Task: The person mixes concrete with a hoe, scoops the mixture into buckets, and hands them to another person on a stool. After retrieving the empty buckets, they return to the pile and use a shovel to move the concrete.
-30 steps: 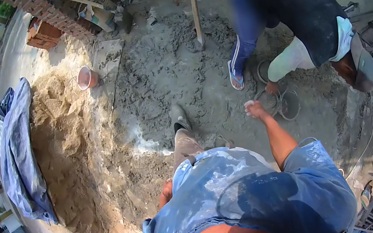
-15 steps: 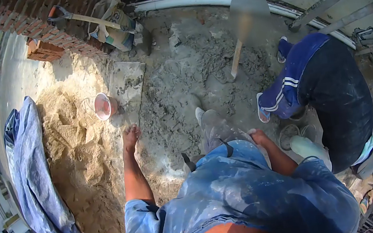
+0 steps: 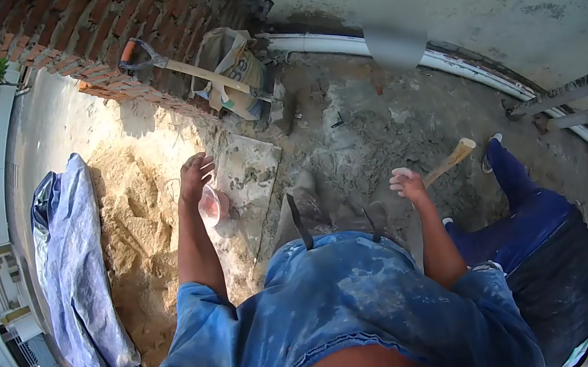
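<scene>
My left hand (image 3: 197, 175) is raised over the sand side, fingers apart and loosely bent, holding nothing. Just beyond it in view is a small pinkish bucket (image 3: 214, 206), partly covered by my hand and wrist. My right hand (image 3: 408, 184) hangs in front of me with loosely curled fingers and whitish smears on it. Close beside it appears a wooden tool handle (image 3: 453, 159); its lower end is hidden behind my hand, and I see no grip on it. Wet grey mortar (image 3: 357, 142) covers the ground ahead of my legs.
A sand heap (image 3: 131, 211) lies left, beside a blue tarp (image 3: 80, 274). A shovel (image 3: 194, 72) leans across a cement sack (image 3: 237, 76) by the brick wall (image 3: 74, 33). A flat board (image 3: 249, 168) lies by the mortar. Another person (image 3: 539, 251) bends at right.
My view has turned, and my body has shifted. Both hands have risen; my right hand has come away from my side, forward near the wooden handle. The other person appears lower right.
</scene>
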The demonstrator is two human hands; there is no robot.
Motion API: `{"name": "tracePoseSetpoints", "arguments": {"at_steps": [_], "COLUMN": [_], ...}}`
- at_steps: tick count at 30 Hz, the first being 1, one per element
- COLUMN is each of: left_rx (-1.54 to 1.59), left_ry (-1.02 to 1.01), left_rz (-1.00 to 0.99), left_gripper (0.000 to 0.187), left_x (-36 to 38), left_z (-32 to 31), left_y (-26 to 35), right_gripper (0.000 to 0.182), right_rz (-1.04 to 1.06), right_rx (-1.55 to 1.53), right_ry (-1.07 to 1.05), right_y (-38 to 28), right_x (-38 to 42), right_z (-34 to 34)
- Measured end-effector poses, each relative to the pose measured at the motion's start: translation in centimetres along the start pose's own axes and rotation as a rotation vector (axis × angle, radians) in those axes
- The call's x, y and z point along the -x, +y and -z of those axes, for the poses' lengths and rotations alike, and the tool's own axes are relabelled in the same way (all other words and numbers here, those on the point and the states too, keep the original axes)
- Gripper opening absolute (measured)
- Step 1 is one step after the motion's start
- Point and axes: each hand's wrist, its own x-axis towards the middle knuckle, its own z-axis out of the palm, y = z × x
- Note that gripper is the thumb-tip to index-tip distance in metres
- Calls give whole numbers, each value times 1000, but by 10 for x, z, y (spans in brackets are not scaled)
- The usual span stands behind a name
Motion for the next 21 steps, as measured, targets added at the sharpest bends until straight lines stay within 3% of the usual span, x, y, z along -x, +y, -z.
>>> {"name": "tracePoseSetpoints", "arguments": {"at_steps": [4,6,7,9,10,11,12,13,14,15,16,17,18,19,20,21], "left_rx": [88,188,123,350,424,-34,261,30,-212,-39,505,-17,-246,-346,-199,-672], "left_ry": [-3,3,-90,136,49,-5,55,-12,63,138,104,236,257,298,251,299], "left_rz": [-99,-127,-205,-20,0,-183,-255,-294,-692,-374,-48,-312,-470,-501,-81,-580], "left_gripper": [51,51,55,61,65,69,68,65,59,63,72,76,64,61,73,68], "left_x": [-128,-192,-240,-281,-317,-405,-384,-447,-459,-448,-448,-441,-436,-459,-416,-429], "left_z": [44,55,76,63,80,134,96,128,123,108,99,89,87,101,73,75], "left_y": [75,112,110,146,142,110,126,108,100,106,116,107,106,94,131,110], "right_gripper": [23,20,20,17,17,18,18,19,20,21,23,23,23,23,24,25], "right_rz": [-55,-248,-269,-284,-351,-492,-623,-616,-605,-657,-705,-645,-583,-759,-717,-667], "right_rx": [-172,-130,-208,93,28,-63,-158,-193,-226,-253,-277,-186,-87,-413,-320,-332], "right_ry": [161,381,478,541,627,679,717,707,693,708,712,672,623,693,658,629], "right_y": [29,54,80,172,168,142,124,128,132,123,107,118,128,69,68,66], "right_x": [-16,12,17,67,104,132,151,165,179,186,189,189,186,182,177,172], "right_z": [26,30,42,38,15,-7,-25,-42,-59,-78,-95,-110,-125,-133,-142,-146]}}
